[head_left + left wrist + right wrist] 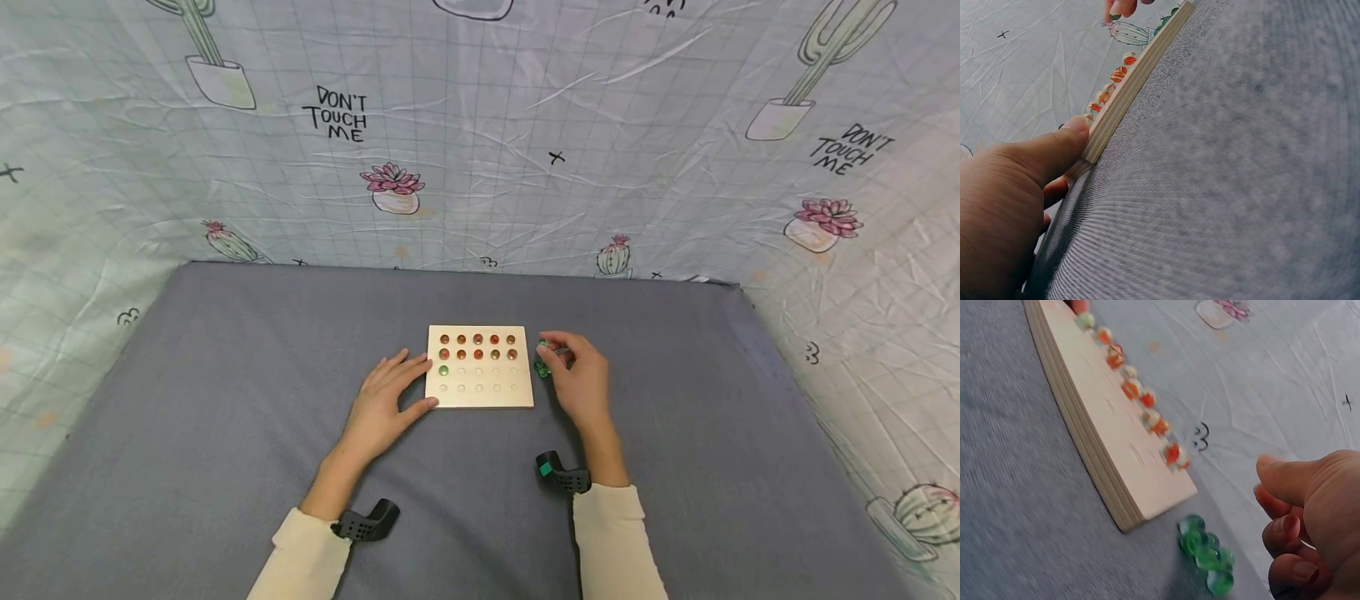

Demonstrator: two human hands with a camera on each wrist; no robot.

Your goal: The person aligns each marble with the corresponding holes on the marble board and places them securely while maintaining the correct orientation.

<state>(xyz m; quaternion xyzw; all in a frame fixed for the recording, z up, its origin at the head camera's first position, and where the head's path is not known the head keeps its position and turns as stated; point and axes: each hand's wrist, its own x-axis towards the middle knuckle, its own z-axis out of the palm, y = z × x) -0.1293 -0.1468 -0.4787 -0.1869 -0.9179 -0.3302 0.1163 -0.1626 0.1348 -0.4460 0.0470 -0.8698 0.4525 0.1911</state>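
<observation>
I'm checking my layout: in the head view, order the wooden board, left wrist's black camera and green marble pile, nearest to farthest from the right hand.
1. Green marble pile: just left of the right hand.
2. Wooden board: farther left, past the pile.
3. Black camera: on the left wrist, left of the board and lower in the picture.

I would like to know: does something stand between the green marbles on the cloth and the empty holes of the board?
Nothing visible, apart from the side of the board itself. The green marbles lie just beyond it, near the right hand; the left hand, opposite, covers no empty holes.
</observation>
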